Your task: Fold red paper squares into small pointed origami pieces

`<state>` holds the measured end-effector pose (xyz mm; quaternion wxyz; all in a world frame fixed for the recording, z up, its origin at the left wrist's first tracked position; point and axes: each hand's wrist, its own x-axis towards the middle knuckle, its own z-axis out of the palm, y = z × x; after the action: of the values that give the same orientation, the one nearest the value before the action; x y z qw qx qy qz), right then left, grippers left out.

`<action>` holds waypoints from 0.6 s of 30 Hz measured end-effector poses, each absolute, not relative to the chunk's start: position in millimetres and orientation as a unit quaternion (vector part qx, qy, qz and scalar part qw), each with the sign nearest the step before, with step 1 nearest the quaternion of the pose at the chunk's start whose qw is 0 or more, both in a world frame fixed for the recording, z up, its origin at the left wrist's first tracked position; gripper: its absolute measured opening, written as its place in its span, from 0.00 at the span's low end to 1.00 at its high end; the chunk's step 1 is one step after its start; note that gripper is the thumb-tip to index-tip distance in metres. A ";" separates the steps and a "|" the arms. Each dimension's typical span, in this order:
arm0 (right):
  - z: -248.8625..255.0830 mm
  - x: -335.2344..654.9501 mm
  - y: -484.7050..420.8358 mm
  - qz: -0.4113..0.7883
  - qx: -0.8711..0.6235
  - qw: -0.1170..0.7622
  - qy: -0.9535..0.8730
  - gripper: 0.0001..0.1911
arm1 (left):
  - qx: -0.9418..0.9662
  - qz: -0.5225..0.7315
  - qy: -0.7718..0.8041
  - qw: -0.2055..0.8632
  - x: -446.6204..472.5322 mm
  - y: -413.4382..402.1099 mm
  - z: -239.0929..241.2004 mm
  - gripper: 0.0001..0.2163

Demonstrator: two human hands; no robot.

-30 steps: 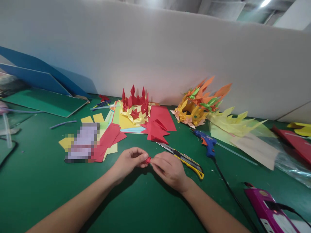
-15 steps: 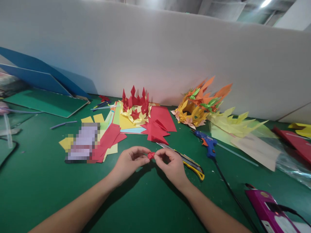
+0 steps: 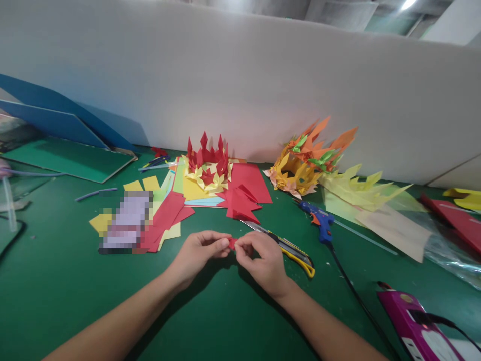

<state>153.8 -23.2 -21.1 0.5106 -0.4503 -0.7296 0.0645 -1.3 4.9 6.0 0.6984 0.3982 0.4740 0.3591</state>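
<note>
Between my two hands is a small folded piece of red paper, partly covered by the fingertips. My left hand pinches its left side between thumb and fingers. My right hand is closed on its right edge, with the fingers curled. Just behind my right hand lies a yellow-handled utility knife, its blade reaching toward some folded red paper. A red and pale yellow paper crown stands farther back on a stack of coloured sheets.
Left of my hands are red paper strips and a blurred-out phone. To the right lie a blue glue gun, an orange and yellow paper crown and a purple power strip with a cord. Blue boards lean at the back left.
My right hand's fingers have curled in more tightly and shifted slightly left at the red paper. My left thumb now lies further over the piece, and less of it shows.
</note>
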 end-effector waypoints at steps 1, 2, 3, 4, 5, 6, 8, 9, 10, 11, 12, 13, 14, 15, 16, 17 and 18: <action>-21.4 154.6 -23.0 0.038 -0.438 0.504 -0.743 0.09 | 0.399 0.353 0.473 0.702 -1.9 5.2 6.1 0.16; -21.6 155.3 -22.9 0.014 -0.425 0.498 -0.756 0.09 | 0.403 0.346 0.472 0.704 -2.5 5.5 6.1 0.16; -21.8 155.9 -23.0 -0.007 -0.413 0.492 -0.766 0.08 | 0.408 0.340 0.472 0.704 -3.3 5.8 6.2 0.16; -21.9 156.4 -23.1 -0.024 -0.402 0.485 -0.776 0.08 | 0.415 0.335 0.471 0.703 -4.1 6.1 6.2 0.16; -21.9 156.8 -23.3 -0.038 -0.393 0.478 -0.785 0.08 | 0.422 0.329 0.470 0.702 -5.0 6.4 6.2 0.15; -21.8 157.1 -23.6 -0.051 -0.386 0.470 -0.792 0.08 | 0.429 0.324 0.469 0.701 -5.9 6.6 6.1 0.15; -21.5 157.5 -23.8 -0.075 -0.372 0.454 -0.806 0.08 | 0.443 0.310 0.469 0.698 -7.3 6.8 5.8 0.15; -21.4 157.7 -23.7 -0.084 -0.364 0.448 -0.812 0.08 | 0.447 0.305 0.469 0.698 -7.8 6.8 5.8 0.14; -21.2 157.9 -23.6 -0.091 -0.357 0.442 -0.818 0.09 | 0.447 0.302 0.467 0.701 -8.0 6.7 5.9 0.14; -21.1 158.2 -23.3 -0.095 -0.350 0.438 -0.823 0.09 | 0.443 0.300 0.463 0.706 -8.0 6.5 6.3 0.15; -21.0 158.4 -23.0 -0.094 -0.346 0.432 -0.828 0.09 | 0.436 0.301 0.460 0.712 -7.7 6.4 6.8 0.15; -20.9 158.5 -22.7 -0.084 -0.344 0.428 -0.832 0.09 | 0.429 0.302 0.458 0.717 -7.3 6.3 7.4 0.15; -20.8 158.4 -22.4 -0.064 -0.349 0.426 -0.832 0.09 | 0.423 0.307 0.457 0.719 -6.7 6.3 8.1 0.16; -20.6 158.0 -22.3 -0.035 -0.360 0.429 -0.828 0.09 | 0.421 0.313 0.457 0.718 -6.1 6.4 8.6 0.16; -20.5 157.4 -22.3 0.003 -0.376 0.436 -0.818 0.09 | 0.421 0.321 0.459 0.714 -5.6 6.5 9.1 0.15; -20.3 156.5 -22.5 0.048 -0.395 0.447 -0.801 0.09 | 0.423 0.330 0.461 0.707 -5.1 6.6 9.2 0.15; -20.2 155.4 -22.8 0.093 -0.416 0.459 -0.779 0.09 | 0.427 0.339 0.463 0.698 -4.8 6.6 9.2 0.14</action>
<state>155.4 -22.8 -20.2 0.4590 -0.4165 -0.7792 0.0932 -4.8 6.6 9.2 0.6982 0.4274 0.4634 0.3393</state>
